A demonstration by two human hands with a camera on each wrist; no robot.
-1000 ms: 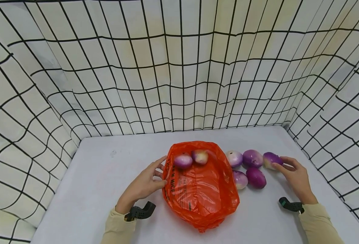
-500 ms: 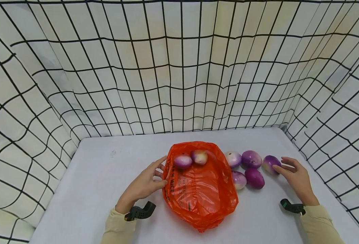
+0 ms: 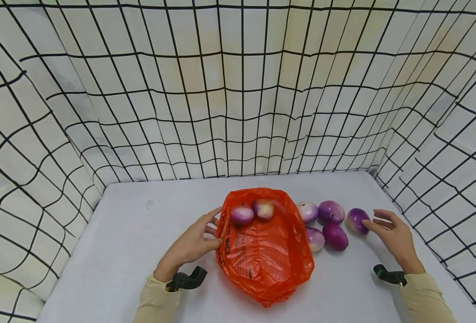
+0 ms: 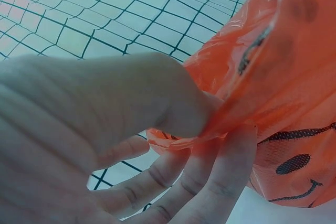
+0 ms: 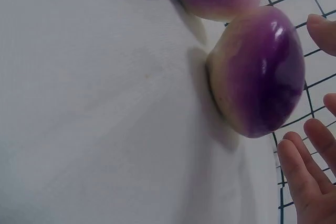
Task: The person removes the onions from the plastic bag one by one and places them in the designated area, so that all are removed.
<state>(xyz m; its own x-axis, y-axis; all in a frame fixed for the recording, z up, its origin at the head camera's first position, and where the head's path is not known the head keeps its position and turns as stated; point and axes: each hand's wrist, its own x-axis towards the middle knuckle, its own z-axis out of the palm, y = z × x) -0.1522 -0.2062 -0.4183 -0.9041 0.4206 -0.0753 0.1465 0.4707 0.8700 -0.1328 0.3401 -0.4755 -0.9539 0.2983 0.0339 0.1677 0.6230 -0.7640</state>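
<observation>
My left hand (image 3: pixel 193 240) pinches the left rim of a red plastic bag (image 3: pixel 258 269); the left wrist view shows the thumb over the rim and fingers beneath it. Inside the bag, towards its far side, lie two purple-and-white onions, one more purple (image 3: pixel 242 215) and one paler (image 3: pixel 264 209). On the right, my right hand (image 3: pixel 393 235) is beside the rightmost onion (image 3: pixel 358 221), its thumb close to it. In the right wrist view, the thumb and fingers are spread apart around the right side of this onion (image 5: pixel 260 72) and hold nothing.
Several more onions cluster against the bag's right side, including a deep purple one (image 3: pixel 335 237) and a pale one (image 3: pixel 307 211). All stand on a white tabletop (image 3: pixel 141 233). Black netting (image 3: pixel 242 103) over pale walls encloses the back and sides.
The rightmost onion has turned and come slightly nearer and left, and the right hand's fingers have come away from it. The left hand stays at the bag's rim.
</observation>
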